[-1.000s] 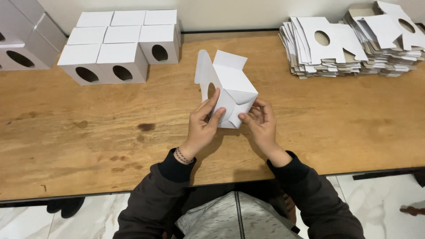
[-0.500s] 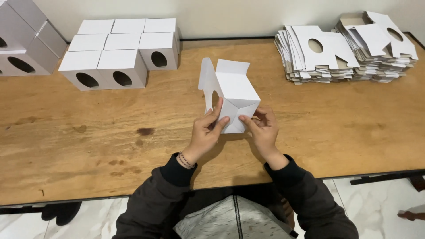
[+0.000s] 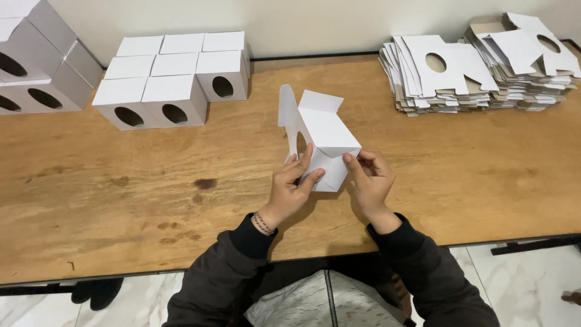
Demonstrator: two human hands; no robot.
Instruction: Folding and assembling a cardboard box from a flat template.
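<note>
Both hands grasp a half-folded white carton above the middle of the wooden worktop. The left hand has its fingers pressed against the carton's near left face, and the right hand pinches its lower right edge. The far flaps stand open. Finished white boxes with oval holes sit far left; stacks of flat blanks lie far right.

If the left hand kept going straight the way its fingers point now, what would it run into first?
The left hand points up and away, already touching the half-folded white box. That box comes first; past it the wooden table looks bare to the wall, though depth is unclear.
</note>
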